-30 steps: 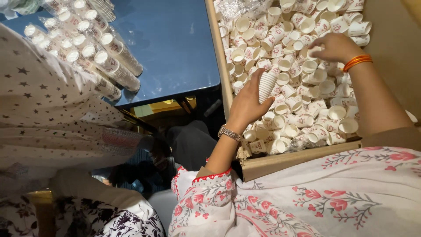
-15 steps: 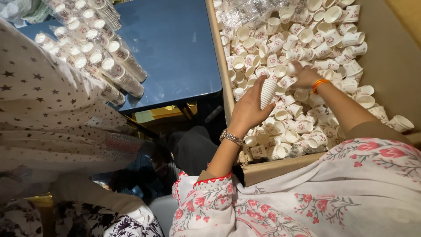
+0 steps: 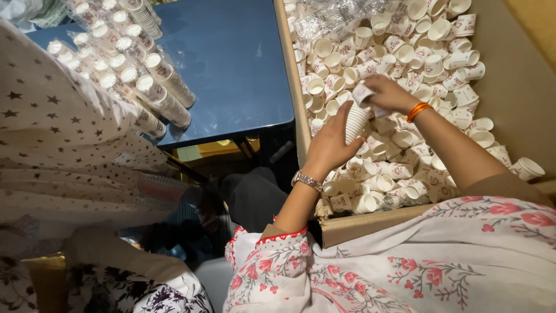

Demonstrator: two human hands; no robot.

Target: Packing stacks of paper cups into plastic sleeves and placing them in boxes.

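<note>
Cardboard box (image 3: 509, 87), open-topped, occupies the right of the view and is filled with loose small paper cups (image 3: 405, 46). Over this heap my left hand (image 3: 330, 145) is closed around a short stack of nested white cups (image 3: 354, 120), held tilted. My right hand (image 3: 391, 95), with an orange band at the wrist, pinches a single cup (image 3: 364, 93) just beside the top of that stack. Left of the box stands a blue desk (image 3: 231, 69) carrying wrapped sleeves of stacked cups (image 3: 133, 69). Another person's star-patterned garment (image 3: 58, 150) fills the left edge.
</note>
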